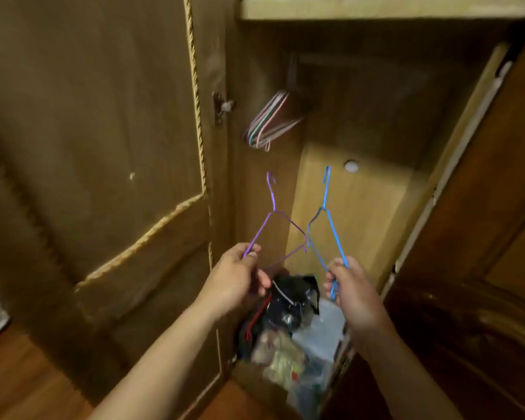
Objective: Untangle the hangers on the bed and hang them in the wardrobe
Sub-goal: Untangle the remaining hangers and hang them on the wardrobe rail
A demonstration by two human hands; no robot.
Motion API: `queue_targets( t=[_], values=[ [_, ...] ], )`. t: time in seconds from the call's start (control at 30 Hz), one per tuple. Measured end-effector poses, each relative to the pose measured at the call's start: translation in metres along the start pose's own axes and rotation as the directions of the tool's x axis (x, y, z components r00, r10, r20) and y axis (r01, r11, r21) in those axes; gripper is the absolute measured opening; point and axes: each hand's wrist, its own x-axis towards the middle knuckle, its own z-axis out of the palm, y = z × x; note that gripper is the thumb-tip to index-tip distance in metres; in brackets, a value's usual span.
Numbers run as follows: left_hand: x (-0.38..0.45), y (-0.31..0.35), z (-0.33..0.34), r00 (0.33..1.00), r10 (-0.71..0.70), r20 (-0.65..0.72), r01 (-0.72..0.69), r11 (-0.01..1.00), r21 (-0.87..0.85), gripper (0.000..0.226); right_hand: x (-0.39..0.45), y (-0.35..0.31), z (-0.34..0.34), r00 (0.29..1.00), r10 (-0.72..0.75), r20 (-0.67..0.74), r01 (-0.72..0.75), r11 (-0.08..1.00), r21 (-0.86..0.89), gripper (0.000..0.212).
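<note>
I stand in front of the open wardrobe (358, 195). My left hand (235, 280) pinches the lower corner of a purple wire hanger (272, 204), hook upward. A blue wire hanger (326, 204) stands hook up in my right hand (350, 291), which grips its lower corner. The two hangers touch or cross at their inner corners, near the middle between my hands. Inside the wardrobe, at the upper left, a bunch of several pastel wire hangers (267, 121) hangs. The rail they hang from is too dark to see.
The closed left wardrobe door (103, 147) has a rope-like trim. The right door (497, 237) stands open, dark wood. Bags and bundled clothes (288, 334) fill the wardrobe floor below my hands. A shelf (376, 9) runs across the top.
</note>
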Motion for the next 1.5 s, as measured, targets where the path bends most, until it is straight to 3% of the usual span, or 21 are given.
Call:
queue_targets(
  t=[0.1, 0.2, 0.4, 0.6, 0.83, 1.0, 1.17, 1.23, 1.33, 1.5],
  values=[
    [0.040, 0.050, 0.000, 0.978, 0.203, 0.038, -0.206, 0.957, 0.203, 0.020, 0.036, -0.044, 0.010, 0.989, -0.136, -0.064, 0.133, 0.990, -0.052, 0.019],
    [0.075, 0.078, -0.009, 0.933, 0.352, 0.076, -0.359, 0.888, 0.287, 0.020, 0.070, -0.071, 0.020, 0.959, -0.242, -0.145, 0.233, 0.969, -0.077, 0.017],
    [0.141, 0.109, -0.022, 0.907, 0.414, 0.074, -0.418, 0.873, 0.251, 0.020, 0.112, -0.096, 0.042, 0.936, -0.267, -0.228, 0.250, 0.963, -0.099, 0.022],
    [0.227, 0.180, -0.001, 0.833, 0.542, 0.107, -0.547, 0.781, 0.301, 0.021, 0.154, -0.117, 0.048, 0.897, -0.304, -0.321, 0.265, 0.951, -0.161, 0.020],
    [0.319, 0.210, 0.021, 0.901, 0.415, 0.124, -0.431, 0.831, 0.353, 0.019, 0.186, -0.118, 0.053, 0.911, -0.251, -0.326, 0.213, 0.966, -0.147, 0.024],
    [0.350, 0.187, 0.012, 0.944, 0.330, -0.012, -0.287, 0.837, 0.466, 0.025, 0.196, -0.120, 0.048, 0.913, -0.261, -0.313, 0.213, 0.960, -0.182, 0.024],
    [0.350, 0.187, 0.006, 0.965, 0.263, 0.022, -0.253, 0.898, 0.361, 0.044, 0.210, -0.141, 0.059, 0.904, -0.326, -0.278, 0.268, 0.937, -0.225, 0.023],
    [0.340, 0.188, 0.002, 0.965, 0.244, 0.099, -0.263, 0.870, 0.416, 0.060, 0.215, -0.148, 0.068, 0.897, -0.357, -0.259, 0.292, 0.921, -0.258, 0.023],
    [0.325, 0.181, -0.007, 0.961, 0.207, 0.184, -0.272, 0.833, 0.481, 0.065, 0.233, -0.155, 0.087, 0.884, -0.382, -0.267, 0.298, 0.904, -0.306, 0.024],
    [0.318, 0.171, -0.020, 0.973, 0.179, 0.144, -0.230, 0.771, 0.594, 0.058, 0.270, -0.161, 0.133, 0.889, -0.385, -0.247, 0.268, 0.877, -0.400, 0.020]
  ],
)
